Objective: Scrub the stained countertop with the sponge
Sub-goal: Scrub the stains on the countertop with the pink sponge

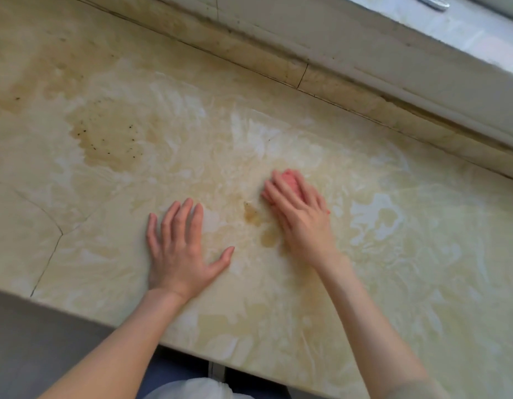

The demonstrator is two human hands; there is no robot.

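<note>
A: Sponge (289, 180) location, head view: pink, pressed on the desk (393, 269) just right of centre, mostly hidden under the right hand (297, 210). Only a small patch of it shows between the fingers (274, 194).

B: Grip status?

A: Right fingers are curled over the sponge and grasping it against the surface. Left hand (182, 249) lies flat at 7 o'clock from the sponge, palm down, fingers spread and released, holding nothing. Judged to be bracing.

B: Progress?

A: Partial, by my reading. Pale soapy swirls cover the middle of the desk and run out toward 3 o'clock, so those areas look worked. A small brown stain (253, 216) sits just beside the right hand at 8 o'clock from the sponge, not yet cleared.

B: Anything larger left?

A: Yes. A big brownish patch with dark specks (111, 136) lies well apart at 10 o'clock and looks barely worked. Grime also lines the back edge (301, 72) toward 12 o'clock. A crack (52, 249) runs through the desk at 8 o'clock; not a stain.

B: Estimate?

A: Roughly midway; the heaviest patch remains.
</note>
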